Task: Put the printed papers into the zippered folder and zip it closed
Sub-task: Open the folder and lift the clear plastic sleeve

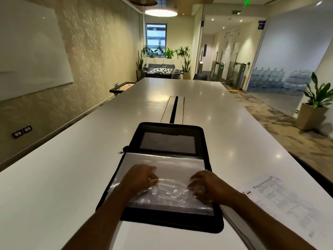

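Gripping the clear folder sleeve (173,168) are left hand (142,177) and right hand (207,186).

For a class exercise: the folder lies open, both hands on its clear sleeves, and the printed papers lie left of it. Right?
No: the printed papers lie right of the folder, as the head view shows. The folder is open, left hand and right hand on its clear sleeves.

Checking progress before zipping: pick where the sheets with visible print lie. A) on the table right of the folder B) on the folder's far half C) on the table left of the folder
A: the printed papers lie on the table right of the open zippered folder, outside it.
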